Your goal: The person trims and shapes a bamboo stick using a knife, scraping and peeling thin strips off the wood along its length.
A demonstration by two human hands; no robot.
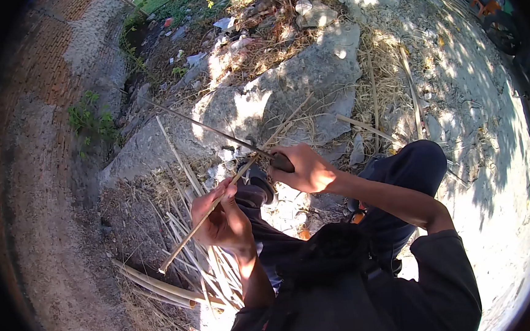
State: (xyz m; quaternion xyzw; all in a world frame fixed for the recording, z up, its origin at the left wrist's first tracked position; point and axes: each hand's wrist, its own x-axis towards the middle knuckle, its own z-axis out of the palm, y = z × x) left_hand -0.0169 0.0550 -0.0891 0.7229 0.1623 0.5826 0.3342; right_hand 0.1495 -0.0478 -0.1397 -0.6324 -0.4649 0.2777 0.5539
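Observation:
My left hand (221,221) is closed around a thin bamboo strip (187,239), which slants from the lower left up past my fingers. A long, narrow-bladed knife (213,130) is gripped by its dark handle in my right hand (307,170). Its blade points to the upper left and crosses the strip just in front of my right fist; whether the edge touches it I cannot tell. Below and beside my left hand lies a loose heap of pale split bamboo strips (220,273).
Thicker bamboo poles (156,285) rest on the ground at lower left. A brick wall (37,157) runs along the left side. Ahead lie a large stone slab (307,70), dry straw and litter. My bent knee (421,157) is close to my right forearm.

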